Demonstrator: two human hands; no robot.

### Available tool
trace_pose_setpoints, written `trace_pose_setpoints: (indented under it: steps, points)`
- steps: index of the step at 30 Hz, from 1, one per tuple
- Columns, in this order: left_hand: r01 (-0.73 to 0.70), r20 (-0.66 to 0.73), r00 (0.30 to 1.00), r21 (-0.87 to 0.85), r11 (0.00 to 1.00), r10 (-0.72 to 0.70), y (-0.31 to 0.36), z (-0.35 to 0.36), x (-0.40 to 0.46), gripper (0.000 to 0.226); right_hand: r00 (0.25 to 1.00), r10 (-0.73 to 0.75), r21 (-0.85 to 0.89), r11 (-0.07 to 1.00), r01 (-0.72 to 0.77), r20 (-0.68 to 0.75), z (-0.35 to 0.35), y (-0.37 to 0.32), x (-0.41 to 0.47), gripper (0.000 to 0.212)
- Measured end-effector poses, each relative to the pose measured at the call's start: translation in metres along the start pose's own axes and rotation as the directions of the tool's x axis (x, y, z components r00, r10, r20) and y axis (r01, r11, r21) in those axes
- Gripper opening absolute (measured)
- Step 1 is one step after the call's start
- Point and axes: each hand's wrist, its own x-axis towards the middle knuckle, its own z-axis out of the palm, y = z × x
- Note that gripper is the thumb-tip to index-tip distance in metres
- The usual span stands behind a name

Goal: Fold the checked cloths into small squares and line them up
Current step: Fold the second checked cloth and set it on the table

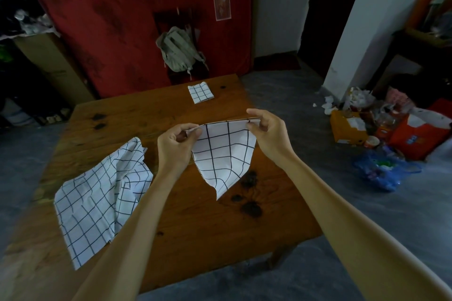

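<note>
Above the counter's (171,222) middle, my left hand (175,148) and right hand (267,133) pinch the half-folded checked cloth's (223,159) top corners; it hangs free. Risk: layers slip askew. One folded square (200,93) at far edge; unfolded cloth (102,198) lies near the left edge.

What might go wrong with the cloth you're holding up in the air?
The left hand and right hand pinch only the top corners of the half-folded checked cloth, so its layers may slip apart and the fold come out crooked. Its hanging tip could drag on the wooden table and bunch. The crumpled checked cloth overhangs the near edge and might slide off.
</note>
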Motion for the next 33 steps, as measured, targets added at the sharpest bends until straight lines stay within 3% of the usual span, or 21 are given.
trace_pose_setpoints:
  steps: [11,14,17,20,24,28,33]
  points:
    - [0.006,-0.011,1.000,-0.002,1.000,-0.006,0.004,0.003,-0.003,0.013,0.998,0.050,-0.023,0.998,-0.051,-0.047,0.002,0.012,-0.001,0.036]
    - [-0.027,0.023,0.999,0.024,0.999,0.027,0.007,0.008,-0.005,0.011,0.984,-0.147,-0.312,0.944,0.109,-0.101,0.008,0.013,-0.008,0.047]
    - [-0.098,0.078,0.992,0.025,0.995,0.096,0.012,0.019,-0.009,0.010,0.935,-0.350,-0.538,0.777,0.327,0.062,0.023,0.004,-0.013,0.051]
    - [-0.171,0.096,0.981,0.019,0.985,0.169,0.018,0.025,-0.012,0.011,0.928,-0.337,-0.498,0.784,0.369,0.158,0.036,-0.006,-0.011,0.035]
    - [-0.160,0.104,0.982,0.027,0.987,0.157,0.016,0.016,-0.010,0.008,0.952,-0.292,-0.387,0.871,0.304,0.091,0.034,-0.006,-0.003,0.013]
    - [-0.152,0.166,0.978,0.132,0.980,0.129,0.002,0.008,-0.013,0.009,0.973,-0.208,-0.304,0.924,0.231,0.104,0.026,-0.001,0.001,0.015]
    - [-0.245,0.166,0.964,0.236,0.940,0.209,0.000,0.016,-0.016,0.005,0.941,-0.290,-0.267,0.906,0.329,0.177,0.028,-0.009,-0.009,0.020]
